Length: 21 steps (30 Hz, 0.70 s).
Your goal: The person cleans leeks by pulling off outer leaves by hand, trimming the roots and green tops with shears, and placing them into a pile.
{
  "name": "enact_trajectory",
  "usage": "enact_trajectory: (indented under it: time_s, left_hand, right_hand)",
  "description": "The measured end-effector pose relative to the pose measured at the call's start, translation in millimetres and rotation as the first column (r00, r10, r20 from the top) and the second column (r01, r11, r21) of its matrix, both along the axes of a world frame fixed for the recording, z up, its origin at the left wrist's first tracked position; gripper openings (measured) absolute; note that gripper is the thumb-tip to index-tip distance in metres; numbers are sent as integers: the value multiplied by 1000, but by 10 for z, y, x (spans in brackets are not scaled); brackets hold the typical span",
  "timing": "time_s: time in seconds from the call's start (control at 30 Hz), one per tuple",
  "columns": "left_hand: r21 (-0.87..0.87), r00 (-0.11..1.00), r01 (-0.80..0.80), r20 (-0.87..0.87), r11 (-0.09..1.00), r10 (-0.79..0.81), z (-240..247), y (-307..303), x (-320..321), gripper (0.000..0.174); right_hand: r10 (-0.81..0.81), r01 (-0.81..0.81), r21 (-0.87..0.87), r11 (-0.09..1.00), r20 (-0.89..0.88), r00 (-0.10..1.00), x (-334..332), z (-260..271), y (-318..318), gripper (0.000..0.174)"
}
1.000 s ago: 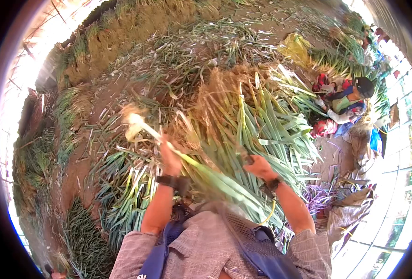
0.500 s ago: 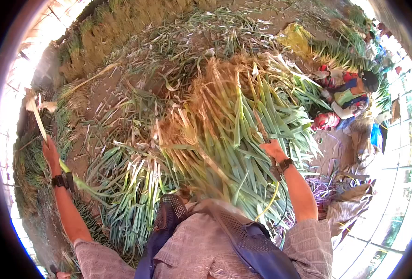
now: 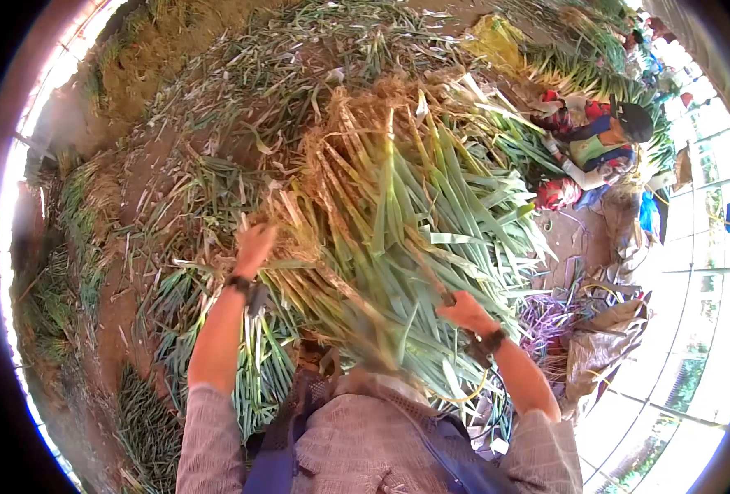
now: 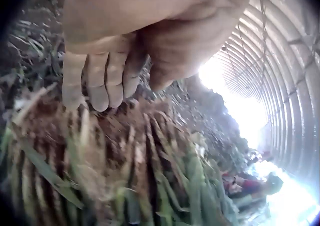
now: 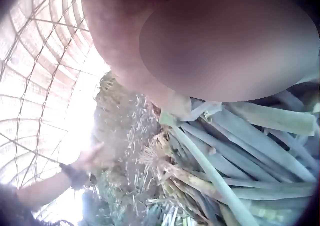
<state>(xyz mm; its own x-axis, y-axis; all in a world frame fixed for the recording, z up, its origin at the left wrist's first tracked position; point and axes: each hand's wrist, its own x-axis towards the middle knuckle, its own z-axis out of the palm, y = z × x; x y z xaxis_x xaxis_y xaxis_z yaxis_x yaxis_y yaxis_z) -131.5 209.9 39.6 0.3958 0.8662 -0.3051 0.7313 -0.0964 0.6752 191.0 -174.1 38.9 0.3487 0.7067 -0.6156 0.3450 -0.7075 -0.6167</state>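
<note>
Long green stalks with brown roots, like leeks, lie heaped before the person. Over the root ends at the heap's left edge is the left hand, holding nothing; the left wrist view shows its fingers extended just above the roots; contact is unclear. The right hand, above the leaves right of centre, has its fingers curled round a long, thin brownish tool, possibly a knife. In the right wrist view a blur hides much of the right hand, close above leaves.
Another person crouches at the right beside the heap. A yellow sack lies beyond it, purple strings and a brown sheet at the right. Smaller green bundles lie lower left, with loose leaf scraps over the ground.
The left hand swung a stalk out to the far left, let go of it, and has returned to the heap empty. The right hand, still holding the tool, has moved a little towards the body.
</note>
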Motion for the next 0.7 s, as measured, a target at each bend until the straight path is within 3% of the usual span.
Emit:
enact_trajectory:
  time_s: [0.07,0.13,0.2,0.27,0.3,0.33,0.47,0.5,0.53,0.6,0.63,0.67,0.7]
  left_hand:
    - [-83,984,146,-89,986,-153,-104,-22,752,49]
    - [-3,974,226,2,974,-226,-179,-171,1381,56]
    - [-56,952,295,-69,954,-298,-441,-127,1943,57]
    - [125,957,289,-70,949,-282,-578,-247,2335,51]
    - [9,922,352,-178,936,-344,-591,-175,2550,48]
    - [32,925,364,-133,931,-357,-889,-95,2679,48]
    - [-110,932,271,-220,956,-289,-882,-122,2992,49]
    - [-162,938,258,-195,953,-287,-910,-90,3034,54]
    - [-96,963,225,-131,970,-236,-900,-120,3022,51]
    - [-195,955,224,-152,955,-255,-832,-170,3003,43]
    - [-171,960,261,-60,950,-274,-1035,-210,2946,39]
    - [-143,955,297,33,944,-295,-1234,-291,2835,34]
    - [-135,958,285,9,949,-287,-959,-572,2761,32]
  right_hand:
    - [11,-10,-24,1000,41,999,-130,-101,-212,37]
    - [57,-61,45,997,95,994,-361,-165,-456,35]
    - [137,-131,-76,988,77,988,-606,-182,-630,37]
    - [20,-18,-40,999,45,999,-913,-209,-812,36]
    - [-5,5,-26,1000,-12,1000,-1019,-197,-893,36]
    - [-28,27,-14,1000,-70,997,-1123,-168,-970,35]
    - [-52,49,-41,998,-95,994,-1516,-68,-1116,35]
    - [-65,70,41,997,-113,992,-1530,10,-1137,35]
    - [-74,79,38,996,-118,990,-1528,-42,-1163,35]
    - [-104,110,47,993,-113,988,-1560,-124,-1249,37]
    - [-161,171,48,984,-172,972,-1432,-19,-1186,40]
    - [-226,263,183,947,-197,954,-1328,6,-1148,43]
    - [-206,218,57,974,-164,965,-1123,183,-1037,34]
